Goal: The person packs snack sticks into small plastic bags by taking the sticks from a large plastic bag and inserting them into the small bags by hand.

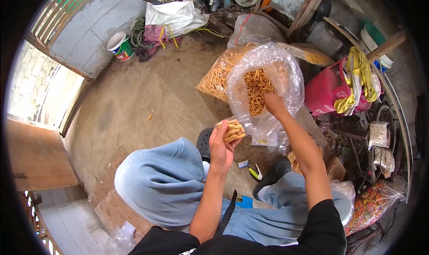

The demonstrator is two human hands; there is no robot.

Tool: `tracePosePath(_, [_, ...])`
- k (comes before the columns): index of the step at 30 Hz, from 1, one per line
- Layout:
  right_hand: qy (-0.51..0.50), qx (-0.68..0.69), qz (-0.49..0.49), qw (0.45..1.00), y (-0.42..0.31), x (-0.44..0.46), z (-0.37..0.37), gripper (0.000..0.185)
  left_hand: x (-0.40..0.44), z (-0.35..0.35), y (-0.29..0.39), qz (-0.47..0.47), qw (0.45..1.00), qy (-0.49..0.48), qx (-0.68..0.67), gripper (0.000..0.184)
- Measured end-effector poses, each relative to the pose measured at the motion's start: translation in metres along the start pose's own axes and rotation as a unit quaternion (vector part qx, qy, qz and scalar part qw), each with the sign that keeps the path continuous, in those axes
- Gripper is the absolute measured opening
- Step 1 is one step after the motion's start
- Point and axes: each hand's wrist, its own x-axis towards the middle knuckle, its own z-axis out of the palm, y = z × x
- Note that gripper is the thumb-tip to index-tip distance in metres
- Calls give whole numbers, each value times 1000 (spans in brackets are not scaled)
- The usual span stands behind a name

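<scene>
My left hand (221, 144) is closed around a small clear bag of stick snacks (234, 131), held above my lap. My right hand (274, 103) reaches into a large open clear plastic sack (292, 83) and rests at the brown stick snacks (256, 92) inside it. The fingertips of that hand are hidden among the snacks, so I cannot see whether they grip any. Behind and left of the open sack leans another clear sack of paler stick snacks (219, 74).
Between my feet lie a green-handled tool (256, 173) and a small blue-white packet (243, 164). A red bin (326, 87) with yellow cloth stands at right, above a bag of colourful pieces (375, 206). A white-green bucket (119, 46) sits by the far-left wall.
</scene>
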Motion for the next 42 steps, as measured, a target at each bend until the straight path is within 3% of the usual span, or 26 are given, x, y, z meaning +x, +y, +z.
tracePosePath(2, [50,63,15,997,-9,-3,-15,22,-2,2,0,1,1000,-7,-8,23])
tracePosePath(4, [204,333,94,916,-21,-10,-34,22,-3,3,0,8,1000,-28,-2,25])
tracePosePath(5, [206,331,93,916,-22,-16,-46,22,-3,4,0,8,1000,-30,-5,25])
tracePosePath(7, [148,521,197,817,-26,-33,-75,22,-5,6,1,-12,998,-56,-12,33])
tracePosePath(8, [151,519,197,818,-31,-46,-91,22,-6,7,0,-12,998,-60,-14,33])
tracePosePath(10, [200,709,213,642,-49,-82,-127,20,-7,8,-2,-9,998,-55,4,36])
tracePosePath(13, [247,730,225,596,-71,-129,-160,18,-10,7,-4,-13,997,-70,11,34])
tracePosePath(17, [273,736,201,586,-84,-162,-189,17,-16,15,-8,-23,997,-78,3,33])
tracePosePath(26, [216,743,167,611,-98,-180,-211,19,-28,30,-12,-46,992,-120,-6,32])
tracePosePath(33, [179,792,211,544,-123,-178,-204,12,-34,38,-11,-39,987,-155,-10,40])
tracePosePath(42, [211,741,249,587,-138,-172,-181,13,-34,36,-8,9,987,-147,60,45])
